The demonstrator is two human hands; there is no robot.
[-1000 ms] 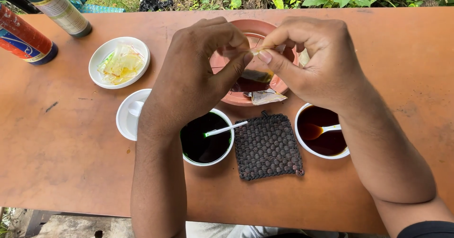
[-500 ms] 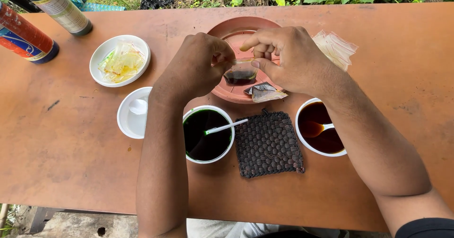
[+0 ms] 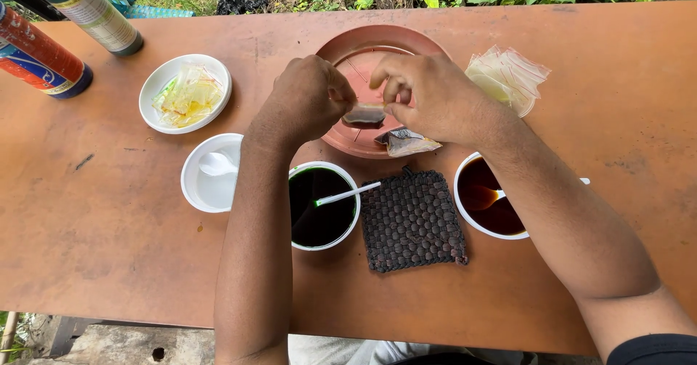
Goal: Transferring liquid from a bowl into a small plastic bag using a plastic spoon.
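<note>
Two hands met over the pink plate (image 3: 341, 46): your left hand (image 3: 308, 96) and right hand (image 3: 428, 96) each pinched an end of a small dark-filled bag (image 3: 364, 115), fingers narrow and closed on it, just above the plate's middle. Another filled bag (image 3: 406, 142) lay on the plate's near rim. Just right of the plate sat empty bags (image 3: 508, 75); nearer you, a green-liquid bowl (image 3: 319, 205), a woven mat (image 3: 412, 220) and a brown-liquid bowl (image 3: 488, 198).

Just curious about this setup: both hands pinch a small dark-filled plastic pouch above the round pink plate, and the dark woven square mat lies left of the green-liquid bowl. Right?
Nearly. The head view shows the dark woven square mat right of the white bowl of green liquid, not left. The rest holds.
</note>
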